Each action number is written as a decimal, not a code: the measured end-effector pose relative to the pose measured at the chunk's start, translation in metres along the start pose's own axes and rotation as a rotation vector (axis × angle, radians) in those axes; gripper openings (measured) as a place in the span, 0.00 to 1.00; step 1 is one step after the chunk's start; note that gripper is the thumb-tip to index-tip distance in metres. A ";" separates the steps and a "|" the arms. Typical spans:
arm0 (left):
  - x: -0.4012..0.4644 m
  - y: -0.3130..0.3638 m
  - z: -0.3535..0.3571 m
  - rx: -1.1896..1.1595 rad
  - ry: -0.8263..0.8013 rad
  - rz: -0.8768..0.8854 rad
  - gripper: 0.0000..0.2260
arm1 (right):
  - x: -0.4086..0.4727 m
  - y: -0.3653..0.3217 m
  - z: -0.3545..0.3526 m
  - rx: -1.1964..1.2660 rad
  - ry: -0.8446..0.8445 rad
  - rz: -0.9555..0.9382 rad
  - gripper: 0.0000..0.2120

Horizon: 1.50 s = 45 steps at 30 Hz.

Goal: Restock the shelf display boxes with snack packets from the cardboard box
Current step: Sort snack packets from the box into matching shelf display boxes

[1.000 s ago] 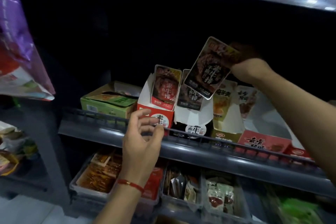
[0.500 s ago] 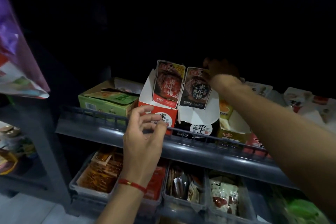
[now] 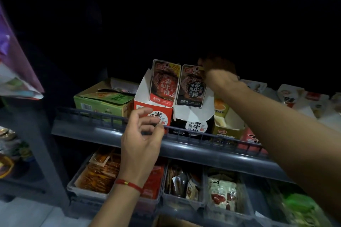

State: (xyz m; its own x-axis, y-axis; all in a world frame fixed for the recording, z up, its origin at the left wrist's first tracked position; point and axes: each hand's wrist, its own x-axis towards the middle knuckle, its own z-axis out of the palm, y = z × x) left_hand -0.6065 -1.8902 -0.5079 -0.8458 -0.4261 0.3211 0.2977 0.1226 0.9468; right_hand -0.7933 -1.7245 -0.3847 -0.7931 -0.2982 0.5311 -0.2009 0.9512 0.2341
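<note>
— What can't you make out up there?
— The right hand (image 3: 219,77) reaches into the dark at the top corner of the black-label packet (image 3: 192,86); its fingertips are lost in shadow, so whether they pinch the packet I cannot tell; the shelf's back is plain black.
— And lower down?
— The left hand (image 3: 142,140) covers part of the red display box (image 3: 147,106); the rail (image 3: 203,135) hides the foot of the black display box (image 3: 191,127); the cardboard box (image 3: 171,222) is cut off by the bottom edge; the purple bag (image 3: 16,72) is cut by the left edge; the packets at far right (image 3: 295,97) are blurred, print unreadable.
</note>
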 end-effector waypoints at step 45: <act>-0.151 -0.110 0.026 1.100 -1.211 -0.159 0.12 | -0.420 0.000 0.101 1.211 -1.070 0.384 0.05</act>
State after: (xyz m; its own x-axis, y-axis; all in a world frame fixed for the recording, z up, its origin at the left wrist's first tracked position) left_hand -0.5231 -1.8157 -0.6599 -0.8255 0.3460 -0.4460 0.1878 0.9134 0.3611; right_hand -0.5183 -1.5909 -0.6898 -0.8063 -0.3485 -0.4779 0.1917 0.6104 -0.7685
